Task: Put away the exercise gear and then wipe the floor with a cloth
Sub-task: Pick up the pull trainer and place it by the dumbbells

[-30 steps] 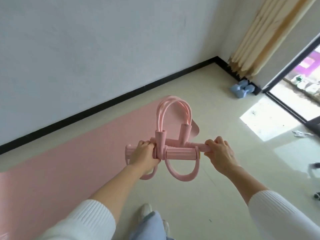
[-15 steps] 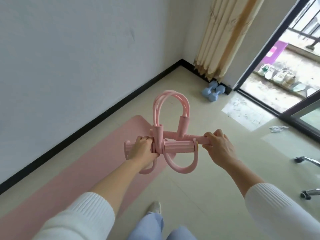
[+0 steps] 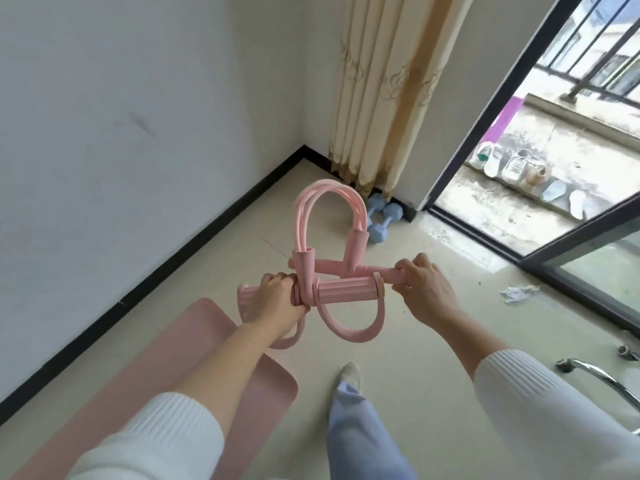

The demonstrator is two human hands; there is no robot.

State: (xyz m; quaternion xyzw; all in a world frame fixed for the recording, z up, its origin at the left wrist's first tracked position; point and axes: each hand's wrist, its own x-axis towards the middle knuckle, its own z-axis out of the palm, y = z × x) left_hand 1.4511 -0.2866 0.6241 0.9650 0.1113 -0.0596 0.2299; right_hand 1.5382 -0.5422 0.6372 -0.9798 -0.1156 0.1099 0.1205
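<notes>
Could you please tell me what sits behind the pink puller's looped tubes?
Two blue dumbbells on the floor by the curtain; the pink puller's tubes cover part of them.

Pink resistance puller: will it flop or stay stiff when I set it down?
Probably mixed. The ribbed bars of the pink resistance puller look rigid where the left hand and right hand grip them. Its tubes arch and its foot loops sag, so those likely flop.

No writing, brand mark, label or number is legible anywhere: not on the puller (image 3: 341, 294), the dumbbells (image 3: 379, 223), the mat (image 3: 194, 344) or the shoes (image 3: 516, 166) outside.
</notes>
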